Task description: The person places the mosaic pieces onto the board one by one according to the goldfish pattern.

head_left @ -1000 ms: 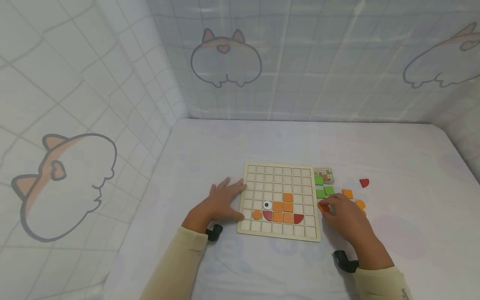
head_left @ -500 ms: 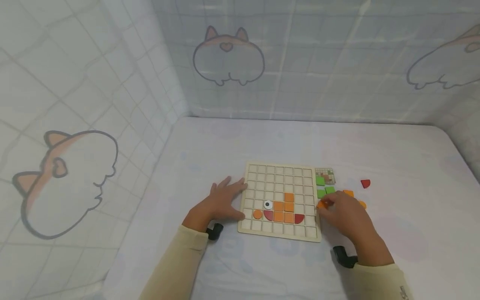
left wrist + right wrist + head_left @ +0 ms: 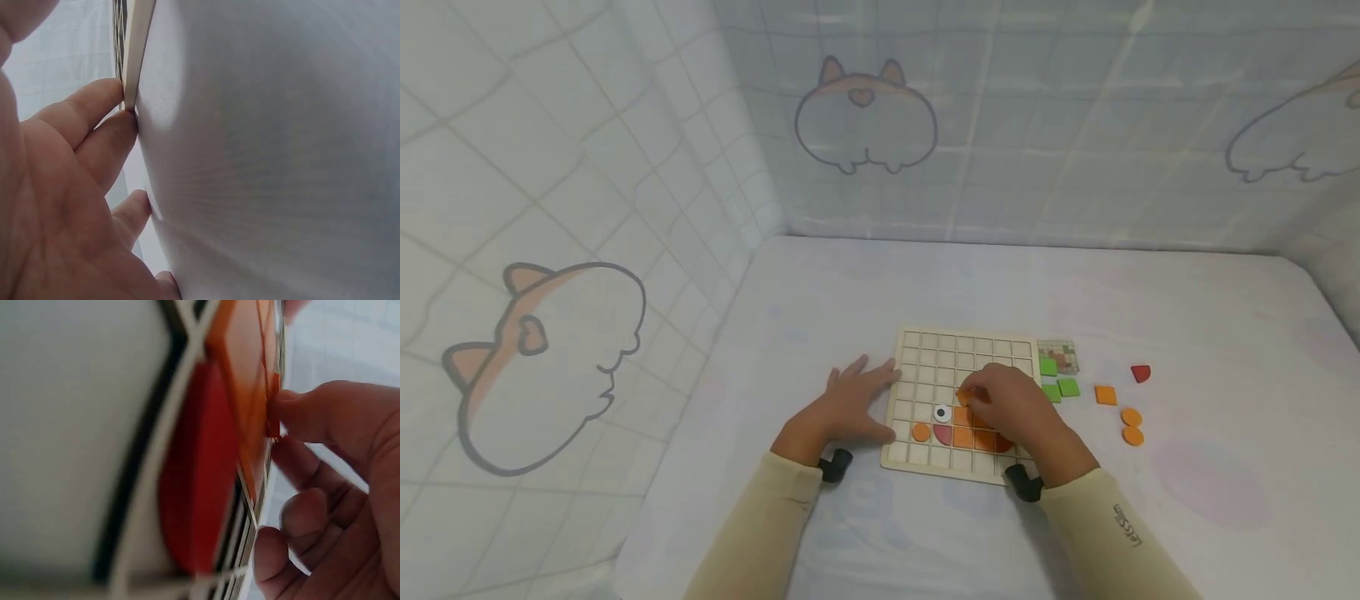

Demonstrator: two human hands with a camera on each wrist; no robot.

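A wooden grid board (image 3: 927, 357) lies on the white cloth. My left hand (image 3: 852, 407) is at its left edge, fingers spread and fingertips touching the rim (image 3: 139, 53). Over the middle of the board, my right hand (image 3: 1017, 410) pinches an orange square tile (image 3: 274, 406) between thumb and finger. Beneath it are set orange squares (image 3: 963, 437), partly covered by that hand. To their left sit a round eye piece (image 3: 942, 413), a pink-red quarter-round piece (image 3: 942, 434) and an orange disc (image 3: 921, 432). A red quarter-round piece (image 3: 203, 469) shows close up in the right wrist view.
Right of the board lie green squares (image 3: 1068, 387) and a small pattern card (image 3: 1063, 353), partly covered by one of them. Farther right are an orange square (image 3: 1105, 395), two orange discs (image 3: 1131, 417) and a red quarter-round piece (image 3: 1141, 373). Patterned curtains rise behind and at the left.
My right hand has moved left from beside the board to over its middle, carrying the orange square tile. My left hand has stayed at the board's edge.
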